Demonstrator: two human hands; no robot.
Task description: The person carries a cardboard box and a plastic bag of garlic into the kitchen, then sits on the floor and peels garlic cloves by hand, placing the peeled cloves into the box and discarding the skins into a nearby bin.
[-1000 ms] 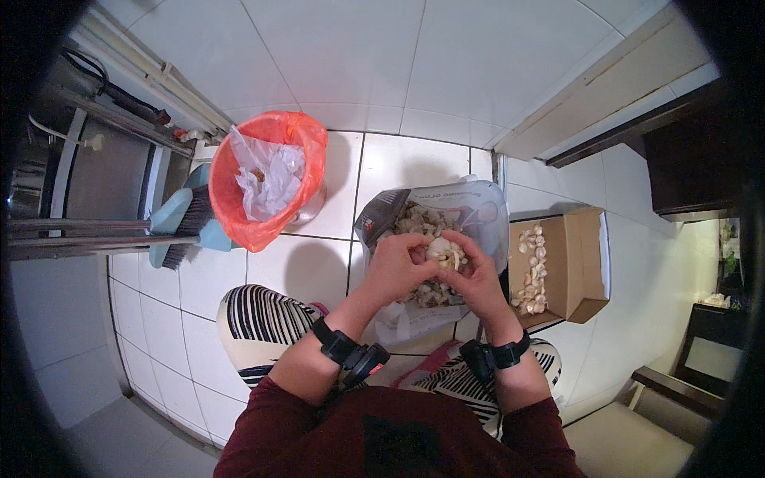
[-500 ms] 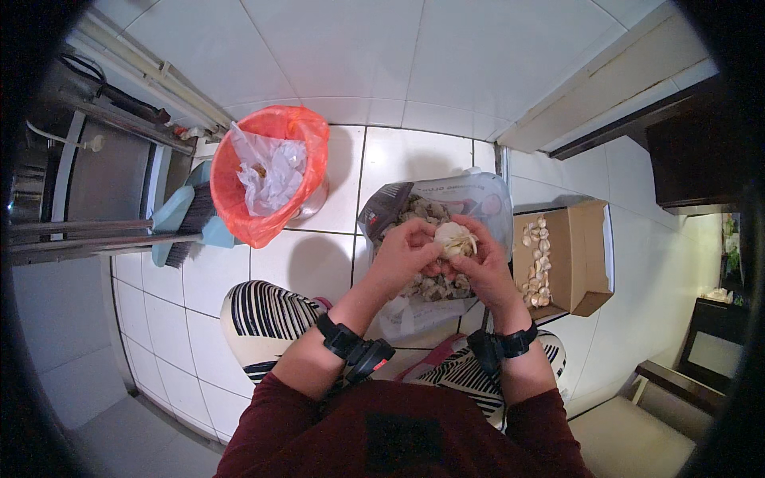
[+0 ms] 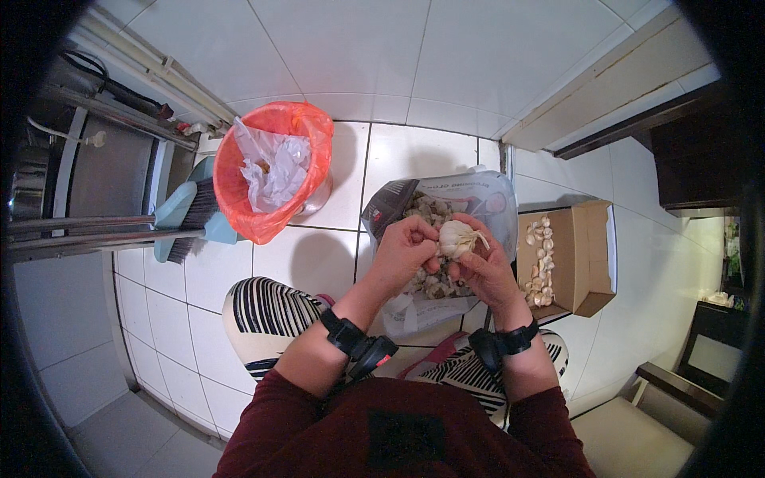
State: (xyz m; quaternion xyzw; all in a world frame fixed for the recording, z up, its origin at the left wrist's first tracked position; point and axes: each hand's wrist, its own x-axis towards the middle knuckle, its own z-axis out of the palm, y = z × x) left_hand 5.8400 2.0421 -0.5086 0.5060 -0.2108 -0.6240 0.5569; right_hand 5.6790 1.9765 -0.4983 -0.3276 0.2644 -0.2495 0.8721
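Note:
A white garlic bulb [image 3: 457, 238] with a frayed dry stem is held above an open plastic bag [image 3: 488, 187]. My right hand [image 3: 488, 267] curls round its right side, fingers and thumb closed on it. From the other side my left hand [image 3: 406, 251] pinches at the bulb's left edge, thumb and fingertips bunched together. Whether a scrap of skin sits in that pinch is too small to see. Below the hands, the bag contains many greyish garlic pieces and papery skins [image 3: 430, 209]. Separated cloves [image 3: 544, 263] lie in a cardboard box [image 3: 586, 259] to the right.
A bin with a red liner [image 3: 231, 187] and crumpled white plastic inside stands at the far left. Beside it lean a broom [image 3: 201, 211] and a light-blue dustpan [image 3: 179, 211]. My knees in striped trousers [image 3: 275, 319] flank the bag. A tiled wall [image 3: 343, 48] rises behind.
The left fingers have drawn slightly back from the bulb's face to its left edge, showing more of the bulb. The right hand keeps its hold. The whole view has shifted a little.

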